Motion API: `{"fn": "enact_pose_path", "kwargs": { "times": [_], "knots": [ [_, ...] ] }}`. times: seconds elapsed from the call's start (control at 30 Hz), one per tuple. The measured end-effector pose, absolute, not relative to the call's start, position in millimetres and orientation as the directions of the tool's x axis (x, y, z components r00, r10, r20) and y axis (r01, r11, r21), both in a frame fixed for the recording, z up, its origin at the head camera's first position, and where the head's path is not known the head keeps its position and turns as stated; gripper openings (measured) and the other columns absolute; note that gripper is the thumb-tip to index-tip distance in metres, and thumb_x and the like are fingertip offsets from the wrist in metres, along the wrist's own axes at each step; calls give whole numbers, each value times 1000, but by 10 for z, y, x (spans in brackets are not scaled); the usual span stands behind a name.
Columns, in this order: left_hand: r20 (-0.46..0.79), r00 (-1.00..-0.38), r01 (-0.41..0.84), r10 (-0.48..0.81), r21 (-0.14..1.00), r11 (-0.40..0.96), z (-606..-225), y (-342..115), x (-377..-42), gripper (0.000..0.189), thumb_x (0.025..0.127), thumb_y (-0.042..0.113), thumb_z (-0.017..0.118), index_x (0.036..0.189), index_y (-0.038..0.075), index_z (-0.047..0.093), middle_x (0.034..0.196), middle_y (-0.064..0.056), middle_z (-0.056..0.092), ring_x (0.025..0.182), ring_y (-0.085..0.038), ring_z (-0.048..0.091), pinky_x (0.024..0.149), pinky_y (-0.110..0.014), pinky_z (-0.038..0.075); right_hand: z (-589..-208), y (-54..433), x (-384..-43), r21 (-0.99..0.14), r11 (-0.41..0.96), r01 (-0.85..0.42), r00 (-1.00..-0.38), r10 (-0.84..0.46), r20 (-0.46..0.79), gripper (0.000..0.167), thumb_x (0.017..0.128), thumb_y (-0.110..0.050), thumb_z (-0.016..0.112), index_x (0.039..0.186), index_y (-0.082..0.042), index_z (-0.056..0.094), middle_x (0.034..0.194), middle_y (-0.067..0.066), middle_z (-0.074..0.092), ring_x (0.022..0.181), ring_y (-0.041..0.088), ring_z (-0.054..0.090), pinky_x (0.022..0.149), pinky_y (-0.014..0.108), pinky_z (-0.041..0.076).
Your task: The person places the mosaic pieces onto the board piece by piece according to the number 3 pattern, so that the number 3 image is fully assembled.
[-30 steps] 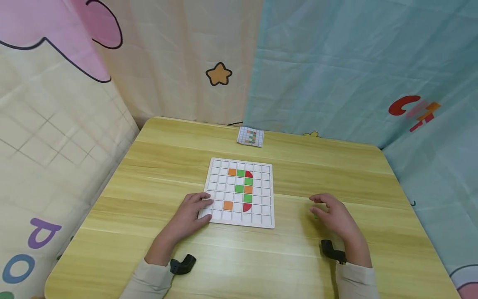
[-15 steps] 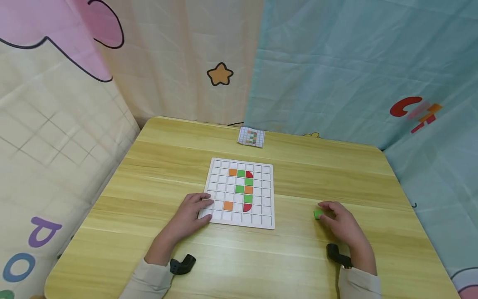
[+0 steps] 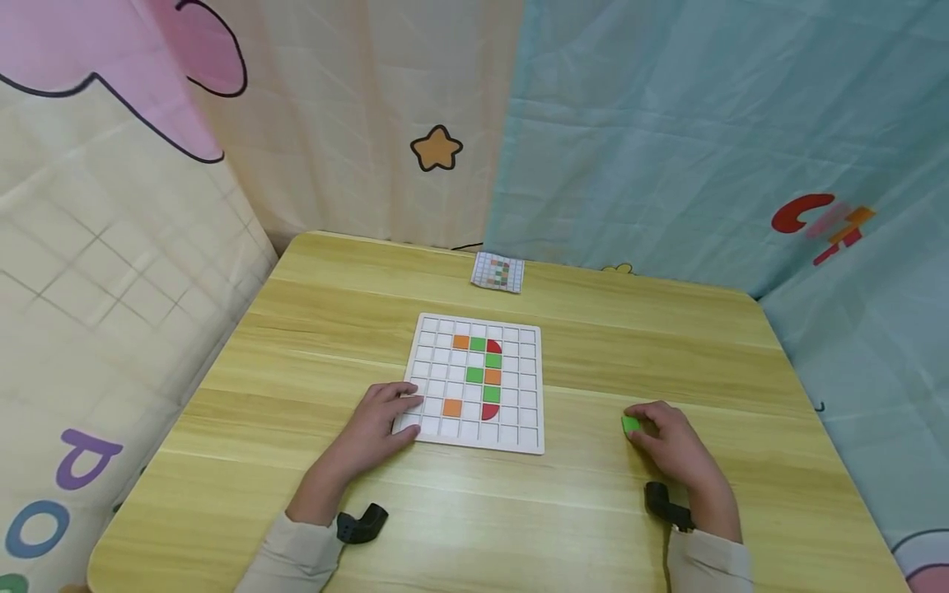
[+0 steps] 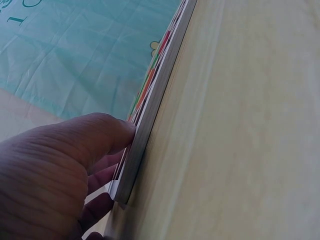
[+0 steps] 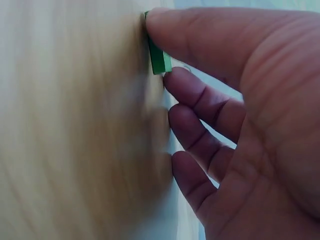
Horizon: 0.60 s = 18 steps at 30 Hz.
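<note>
A white square grid board [image 3: 519, 420] lies on the table, with orange, green and red tiles set in some of its cells. My left hand [image 3: 368, 432] rests at the board's near left corner, fingertips over its left edge and thumb by the front edge. In the left wrist view, the thumb [image 4: 107, 132] touches the board's rim. Off to the right of the board, my right hand [image 3: 676, 445] pinches a green square tile [image 3: 630, 424] near the tabletop. The right wrist view shows the thumb on this green tile [image 5: 159, 60], with the index finger hidden.
A small printed card [image 3: 497, 273] showing a coloured grid pattern lies at the table's back edge. Printed curtains [image 3: 667, 148] hang around the wooden table [image 3: 578, 519]. Each wrist wears a black camera mount [image 3: 363, 524].
My right hand has shifted a little right and toward me, baring the green tile beneath its fingers, then closed thumb and finger on it. The left hand and board stay put.
</note>
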<state>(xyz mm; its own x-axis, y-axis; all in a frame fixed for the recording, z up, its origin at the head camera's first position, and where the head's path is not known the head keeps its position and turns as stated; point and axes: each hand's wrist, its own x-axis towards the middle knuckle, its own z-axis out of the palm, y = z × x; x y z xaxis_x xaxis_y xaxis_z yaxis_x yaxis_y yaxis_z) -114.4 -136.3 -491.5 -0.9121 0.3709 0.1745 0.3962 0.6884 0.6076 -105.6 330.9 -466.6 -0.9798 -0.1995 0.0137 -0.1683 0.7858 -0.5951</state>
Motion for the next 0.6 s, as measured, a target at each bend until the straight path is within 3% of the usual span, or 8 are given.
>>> {"fn": "enact_pose_path", "kwargs": {
  "times": [0.6],
  "knots": [
    [166,-917,384,364,620,684,-4901,-1356,-1134,45,87,18,75,127,1,66,137,-11,55,128,-33,42,105,-50,37,-4640,3272,-1047,-588,794,-155,-983,-184,10,30,89,-3,70,119,2,65,113,17,62,111,40,51,95,55,36]
  ]
}}
